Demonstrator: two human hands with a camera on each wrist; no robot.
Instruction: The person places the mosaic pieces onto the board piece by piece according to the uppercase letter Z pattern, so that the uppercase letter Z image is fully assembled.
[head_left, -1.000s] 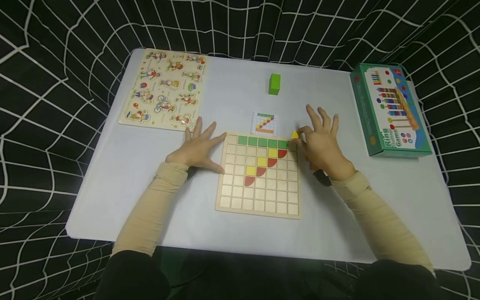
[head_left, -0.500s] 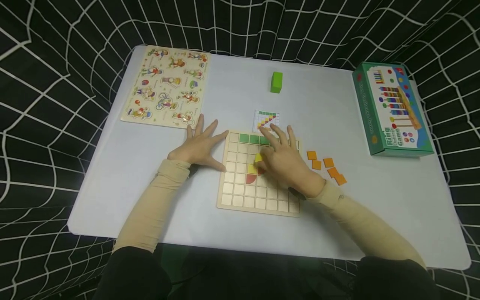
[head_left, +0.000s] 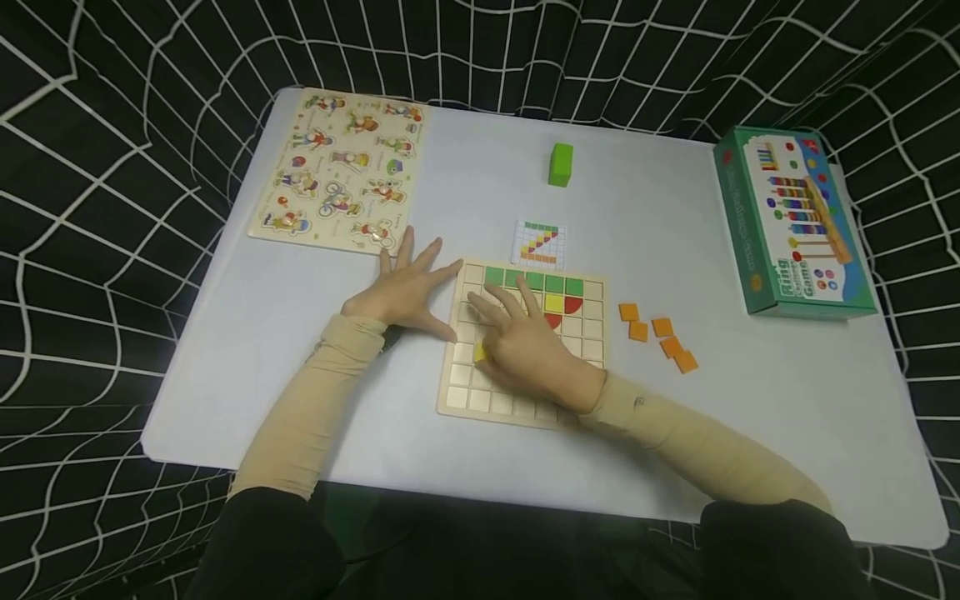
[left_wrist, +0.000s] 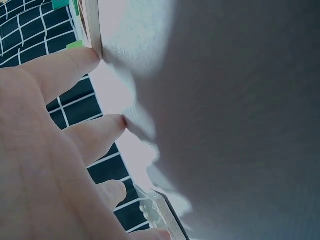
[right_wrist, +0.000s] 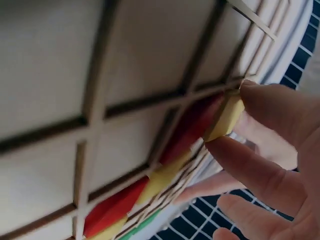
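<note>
A wooden grid board (head_left: 465,398) lies on the table, with green squares (head_left: 534,281) along its far row and yellow and red tiles running diagonally. My right hand (head_left: 528,350) is over the board and pinches a yellow tile (right_wrist: 227,117) between thumb and index finger, beside a red quarter-round tile (right_wrist: 192,125). In the head view that hand covers part of the diagonal. My left hand (head_left: 401,292) lies spread at the board's left edge, thumb and index fingertip touching its side.
A printed pattern card (head_left: 538,245) lies beyond the board, a green block (head_left: 560,165) farther back. Several orange squares (head_left: 671,347) lie to the right. A picture puzzle (head_left: 341,171) is at the far left, a green game box (head_left: 795,221) at the far right. Netting surrounds the table.
My right hand has carried a yellow tile from the board's far right corner left and nearer along the diagonal. The orange squares came into sight. My left hand stays at the board's edge.
</note>
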